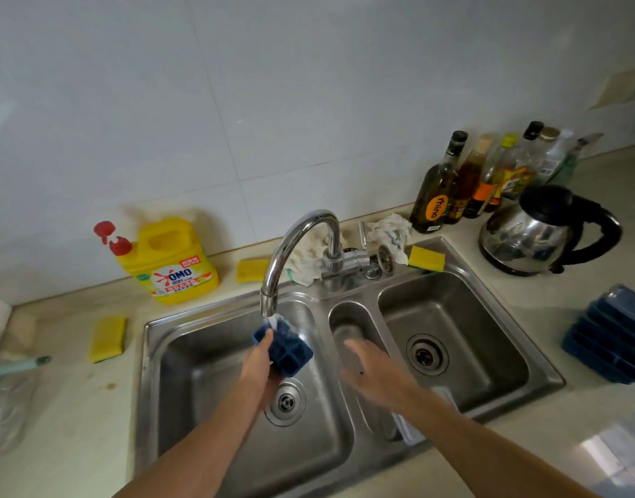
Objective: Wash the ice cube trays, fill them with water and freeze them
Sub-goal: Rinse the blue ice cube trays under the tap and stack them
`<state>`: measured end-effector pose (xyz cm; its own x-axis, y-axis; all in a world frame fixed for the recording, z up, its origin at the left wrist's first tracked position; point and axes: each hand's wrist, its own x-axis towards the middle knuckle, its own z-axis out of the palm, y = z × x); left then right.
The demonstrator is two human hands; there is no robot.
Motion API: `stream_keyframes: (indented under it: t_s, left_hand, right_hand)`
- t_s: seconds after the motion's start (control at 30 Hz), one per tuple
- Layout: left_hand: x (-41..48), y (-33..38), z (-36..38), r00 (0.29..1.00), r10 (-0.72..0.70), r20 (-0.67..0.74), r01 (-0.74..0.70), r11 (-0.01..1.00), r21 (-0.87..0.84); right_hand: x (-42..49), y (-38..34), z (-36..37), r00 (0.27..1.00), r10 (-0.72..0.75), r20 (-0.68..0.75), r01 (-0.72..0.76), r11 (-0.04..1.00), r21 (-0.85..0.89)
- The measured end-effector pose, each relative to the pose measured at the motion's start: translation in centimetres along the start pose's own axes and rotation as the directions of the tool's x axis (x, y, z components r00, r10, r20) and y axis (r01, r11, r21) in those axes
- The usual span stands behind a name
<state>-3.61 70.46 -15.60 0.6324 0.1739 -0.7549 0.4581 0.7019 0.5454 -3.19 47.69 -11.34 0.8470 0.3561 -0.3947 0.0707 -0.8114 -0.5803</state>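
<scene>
Left hand (260,364): grips blue tray (290,355) under tap (294,242)
Right hand (371,368): fingers straight, blurred, over middle basin (348,318)
Around: stacked trays (610,339), kettle (538,231)
Writing: "OMO" jug (172,260); "rhino" bottle (434,199)

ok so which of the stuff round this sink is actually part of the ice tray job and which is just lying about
Job: blue ice tray held by the left hand under the tap; stack of blue trays on the right counter; detergent jug and sponges, likely for washing.
Lying about: kettle, bottles, cloths behind the tap.
</scene>
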Motion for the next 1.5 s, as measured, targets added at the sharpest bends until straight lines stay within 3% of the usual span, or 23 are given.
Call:
stream_keyframes:
  t_s: [0.1,0.17,0.27,0.33,0.4,0.5,0.6,0.77,1.0,1.17,1.4,1.5]
  left_hand:
    - [-0.3,0.5,0.4,0.994,0.028,0.105,-0.021,0.998,-0.066]
    - [-0.4,0.9,0.5,0.992,0.041,0.123,-0.034,0.998,-0.058]
    - [0.3,1.5,0.1,0.995,0.021,0.097,-0.016,0.999,-0.046]
    - [0.9,2.3,-0.6,0.998,0.006,0.067,-0.011,0.998,0.068]
    - [1.8,2.9,-1.7,0.999,0.023,0.039,-0.033,0.958,0.286]
    - [2.7,3.7,-3.2,0.991,0.089,0.099,-0.128,0.836,0.533]
    - [2.9,4.3,-3.3,0.974,0.109,0.199,-0.217,0.706,0.674]
    - [1.5,4.0,-2.4,0.936,0.258,0.237,-0.346,0.570,0.745]
    - [1.8,5.2,-3.1,0.950,0.308,-0.051,-0.200,0.727,0.657]
    - [1.6,5.0,-2.6,0.976,0.200,0.089,-0.211,0.755,0.620]
    - [2.5,4.8,-3.5,0.965,0.264,0.008,-0.217,0.776,0.592]
    - [2.7,4.5,-3.3,0.986,0.167,-0.031,-0.127,0.846,0.519]
  right_hand:
    - [2.0,-4.4,0.7,0.995,0.093,0.026,-0.097,0.947,0.306]
    - [3.1,-6.3,1.4,0.979,0.173,0.109,-0.204,0.844,0.497]
    - [4.6,-7.6,2.5,0.963,0.229,0.146,-0.268,0.720,0.641]
    - [5.7,-7.9,3.0,0.967,0.248,0.063,-0.230,0.737,0.636]
    - [6.5,-8.1,2.9,0.971,0.237,0.011,-0.194,0.763,0.617]
    - [7.3,-9.0,2.5,0.987,0.151,0.050,-0.151,0.786,0.599]
    - [8.1,-9.6,2.9,0.992,0.124,0.033,-0.124,0.858,0.498]
    - [9.1,-8.8,3.4,0.982,0.188,-0.030,-0.145,0.837,0.527]
    - [9.2,-9.8,4.3,0.996,0.082,0.034,-0.088,0.854,0.513]
    - [10.0,-9.3,3.3,0.985,0.173,-0.025,-0.138,0.856,0.498]
    - [10.5,-9.1,3.2,0.983,0.177,0.043,-0.166,0.773,0.612]
    - [10.8,-9.3,3.0,0.982,0.185,0.024,-0.159,0.758,0.633]
